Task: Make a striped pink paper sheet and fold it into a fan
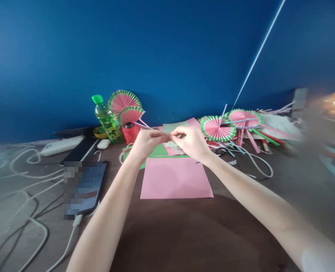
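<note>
My left hand (148, 142) and my right hand (190, 141) meet above the table, thumb and fingers pinched together on each. Whatever lies between the fingertips is too small to make out. Just below and nearer to me, a flat pink paper sheet (175, 179) lies on the dark table. Green paper (157, 152) and more pink and pale paper (188, 124) lie behind it, partly hidden by my hands. A thin dark tip (198, 162) pokes over the sheet beside my right wrist.
Pleated pink-and-green paper fans (218, 128) stand right and left at the back. A green-capped bottle (106, 119) and a red cylinder (131, 133) are back left. A phone (89, 189) with white cables (45, 226) lies left. Blue wall (167, 56) rises behind.
</note>
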The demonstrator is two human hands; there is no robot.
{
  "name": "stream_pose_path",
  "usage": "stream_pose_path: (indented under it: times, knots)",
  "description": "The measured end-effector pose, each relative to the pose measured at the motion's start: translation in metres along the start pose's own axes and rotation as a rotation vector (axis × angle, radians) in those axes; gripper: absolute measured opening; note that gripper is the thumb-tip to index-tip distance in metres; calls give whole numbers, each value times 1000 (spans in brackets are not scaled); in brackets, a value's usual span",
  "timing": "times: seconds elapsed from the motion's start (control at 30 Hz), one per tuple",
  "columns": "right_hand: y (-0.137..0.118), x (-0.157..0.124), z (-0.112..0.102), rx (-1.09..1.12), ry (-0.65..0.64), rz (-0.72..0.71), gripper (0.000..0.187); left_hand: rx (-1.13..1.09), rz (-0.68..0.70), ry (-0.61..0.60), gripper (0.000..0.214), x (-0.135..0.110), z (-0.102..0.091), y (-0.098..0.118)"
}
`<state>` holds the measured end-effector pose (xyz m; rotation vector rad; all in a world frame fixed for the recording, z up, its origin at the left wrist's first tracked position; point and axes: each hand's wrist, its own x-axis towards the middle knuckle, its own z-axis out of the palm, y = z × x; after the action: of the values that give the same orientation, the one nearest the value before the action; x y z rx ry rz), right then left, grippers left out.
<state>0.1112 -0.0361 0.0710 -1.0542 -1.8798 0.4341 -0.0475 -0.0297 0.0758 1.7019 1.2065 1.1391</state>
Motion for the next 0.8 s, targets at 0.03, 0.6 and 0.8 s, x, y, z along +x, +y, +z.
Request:
stream_pose_path:
  times: [0.03, 0.6, 0.8]
  knots:
    - [0, 0, 0, -13, 11, -11, 14, 17, 8, 12, 17, 0, 1, -1]
    - [0, -2, 4, 19, 59, 15, 9, 7, 10, 14, 17, 1, 3, -3]
    - [6, -1, 3, 69, 21, 35, 11, -25, -16, -11, 16, 1, 0, -3]
